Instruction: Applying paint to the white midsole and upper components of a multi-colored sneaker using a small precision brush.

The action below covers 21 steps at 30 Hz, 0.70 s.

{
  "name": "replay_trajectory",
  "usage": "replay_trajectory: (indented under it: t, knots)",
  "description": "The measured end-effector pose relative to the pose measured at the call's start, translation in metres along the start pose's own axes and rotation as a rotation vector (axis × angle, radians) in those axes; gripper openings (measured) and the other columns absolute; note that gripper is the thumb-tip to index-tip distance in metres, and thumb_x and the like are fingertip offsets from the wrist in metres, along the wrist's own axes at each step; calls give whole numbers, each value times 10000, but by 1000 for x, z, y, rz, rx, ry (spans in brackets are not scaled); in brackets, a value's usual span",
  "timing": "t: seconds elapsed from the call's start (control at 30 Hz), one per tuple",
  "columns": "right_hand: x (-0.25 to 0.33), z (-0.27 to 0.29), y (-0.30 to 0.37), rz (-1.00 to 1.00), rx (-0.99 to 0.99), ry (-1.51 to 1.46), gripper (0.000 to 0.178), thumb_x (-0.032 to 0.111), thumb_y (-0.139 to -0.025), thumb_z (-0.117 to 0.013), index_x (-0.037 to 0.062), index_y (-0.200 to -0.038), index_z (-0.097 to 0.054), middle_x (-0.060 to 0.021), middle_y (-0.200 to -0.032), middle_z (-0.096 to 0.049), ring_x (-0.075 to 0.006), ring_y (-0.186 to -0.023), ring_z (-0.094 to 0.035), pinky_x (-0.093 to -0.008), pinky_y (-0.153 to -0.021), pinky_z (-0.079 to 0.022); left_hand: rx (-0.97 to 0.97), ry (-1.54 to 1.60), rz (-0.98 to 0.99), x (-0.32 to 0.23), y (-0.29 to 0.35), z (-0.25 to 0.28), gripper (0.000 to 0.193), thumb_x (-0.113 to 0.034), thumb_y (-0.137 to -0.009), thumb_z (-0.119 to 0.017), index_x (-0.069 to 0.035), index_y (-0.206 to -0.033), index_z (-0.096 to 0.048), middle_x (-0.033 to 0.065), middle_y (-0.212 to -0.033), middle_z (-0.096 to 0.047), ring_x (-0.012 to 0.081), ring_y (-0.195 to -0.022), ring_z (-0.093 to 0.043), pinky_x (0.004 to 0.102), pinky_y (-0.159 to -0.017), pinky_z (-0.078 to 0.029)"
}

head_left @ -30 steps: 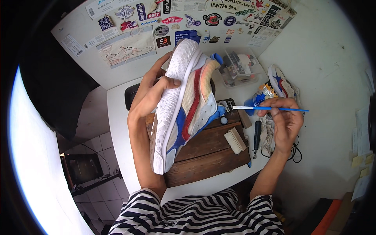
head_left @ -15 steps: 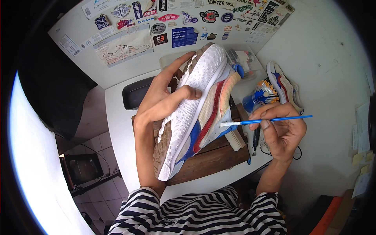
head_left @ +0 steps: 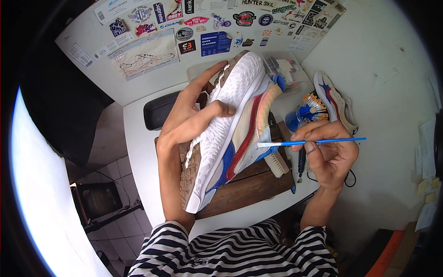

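My left hand point(head_left: 194, 113) grips a sneaker point(head_left: 243, 127) by its sole, thumb across the white textured midsole and fingers around the far side. The shoe is tilted on its side above a dark wooden board point(head_left: 249, 191); its upper has cream mesh, a red stripe, and blue and pale grey panels. Pinched in my right hand point(head_left: 330, 150) is a slim blue paintbrush point(head_left: 300, 142), held level. Its white bristle tip points left, over the shoe's pale panel near the collar; whether it touches cannot be told.
A second sneaker point(head_left: 333, 99) leans at the right wall, beside a blue cup of brushes point(head_left: 297, 121). A wooden scrubbing brush point(head_left: 277, 165) and a black pen-like tool point(head_left: 301, 164) lie near my right hand. Behind are a black tray point(head_left: 152, 113) and a clear plastic box point(head_left: 295, 83).
The brush and my right hand have shifted very slightly left. My left hand keeps the same grip on the sneaker, which is almost unmoved.
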State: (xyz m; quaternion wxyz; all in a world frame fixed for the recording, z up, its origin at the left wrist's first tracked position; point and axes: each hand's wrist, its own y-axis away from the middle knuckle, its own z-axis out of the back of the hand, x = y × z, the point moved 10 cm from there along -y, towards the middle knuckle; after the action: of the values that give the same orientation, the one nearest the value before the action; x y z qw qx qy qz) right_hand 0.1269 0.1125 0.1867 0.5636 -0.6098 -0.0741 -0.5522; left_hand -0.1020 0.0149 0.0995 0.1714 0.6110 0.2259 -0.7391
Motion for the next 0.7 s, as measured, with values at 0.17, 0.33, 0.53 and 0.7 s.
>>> replay_trajectory:
  t: [0.17, 0.33, 0.53, 0.7]
  knots:
    - [-4, -3, 1, -2, 10, -8, 101, -89, -905, -677, -44, -986, -637, -193, -956, -736, -153, -783, -715, -291, -744, -607, -19, -9, -32, 0, 0, 1, 976, -331, -650, -759, -68, -1554, -503, 272, -1324, -655, 354, -1123, -642, 421, -1018, -485]
    - [-1, 2, 1, 2, -28, 3, 94, -81, -910, -683, -42, -983, -638, -193, -955, -737, -154, -779, -712, -289, -731, -604, -7, -21, -20, -1, 0, 1, 973, -329, -655, -759, -57, -1553, -501, 275, -1343, -646, 366, -1178, -634, 426, -1046, -474]
    - [-4, 2, 2, 15, -28, 8, 99, -82, -906, -686, -43, -983, -638, -195, -951, -739, -151, -779, -710, -292, -729, -603, 5, -29, -21, 0, -1, 1, 980, -328, -649, -758, -53, -1553, -498, 276, -1366, -638, 380, -1218, -622, 435, -1067, -465]
    - [3, 0, 0, 39, 18, 42, 96, -84, -924, -658, -53, -1004, -613, -220, -952, -722, -168, -770, -696, -310, -736, -609, 8, -21, -26, -1, -1, -1, 981, -328, -647, -757, -57, -1554, -498, 280, -1376, -634, 383, -1218, -623, 435, -1068, -465]
